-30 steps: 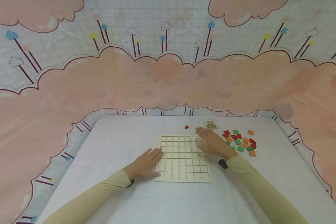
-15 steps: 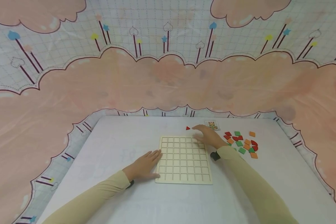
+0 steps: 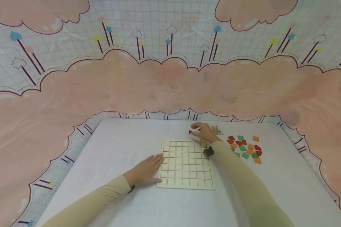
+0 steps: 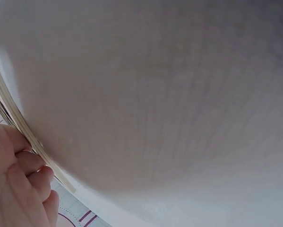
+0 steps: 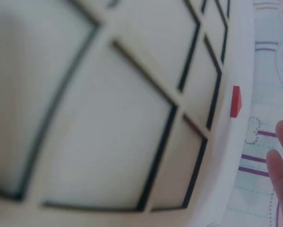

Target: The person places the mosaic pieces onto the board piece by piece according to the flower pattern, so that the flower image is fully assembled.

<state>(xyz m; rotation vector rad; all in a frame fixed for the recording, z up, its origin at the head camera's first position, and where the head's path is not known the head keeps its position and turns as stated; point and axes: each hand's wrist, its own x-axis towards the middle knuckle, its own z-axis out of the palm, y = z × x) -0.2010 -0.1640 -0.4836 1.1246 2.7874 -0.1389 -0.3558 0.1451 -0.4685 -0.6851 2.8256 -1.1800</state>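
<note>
A pale wooden grid board [image 3: 186, 164] lies on the white table. My left hand [image 3: 145, 170] rests at the board's left edge, fingers spread and touching its rim; the left wrist view shows fingertips [image 4: 39, 177] against that edge. Beyond the board's far edge, my right hand [image 3: 203, 132] reaches toward a small red triangular piece [image 3: 190, 131], with thumb and fingers parted beside it. In the right wrist view the red piece [image 5: 236, 101] stands apart from the fingers [image 5: 278, 165], and no hold on it shows.
A picture card [image 3: 216, 129] lies behind the right hand, partly covered. Right of the board are scattered red, green and orange pieces, among them an orange tile [image 3: 255, 138] and a green tile [image 3: 245, 155]. A patterned cloth backdrop [image 3: 170, 85] rises behind the table.
My right hand has moved left and away from me, from the board's upper right corner to the red triangular piece. The left hand stays at the board's edge.
</note>
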